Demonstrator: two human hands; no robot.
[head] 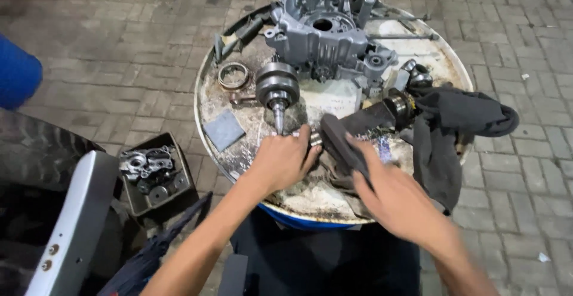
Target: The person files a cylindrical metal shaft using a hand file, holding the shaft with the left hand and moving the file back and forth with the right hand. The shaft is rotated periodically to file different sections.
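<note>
My left hand (285, 160) rests on the round drum top (239, 152), fingers curled around a small shiny metal part (315, 140) at its fingertips. My right hand (395, 197) presses a dark rag (343, 146) against that part and is blurred by motion. Just beyond my left hand a crankshaft (277, 90) stands with its shaft pointing toward me. A grey engine crankcase half (322, 33) sits at the far side of the drum top. A dark shaft with a bearing (388, 112) lies under the rag's far end.
A metal ring (233, 75) and a grey square pad (223, 130) lie on the left of the drum top. A dark cloth (459, 120) hangs over its right edge. A small box of metal parts (154, 173) sits on the brick paving to the left.
</note>
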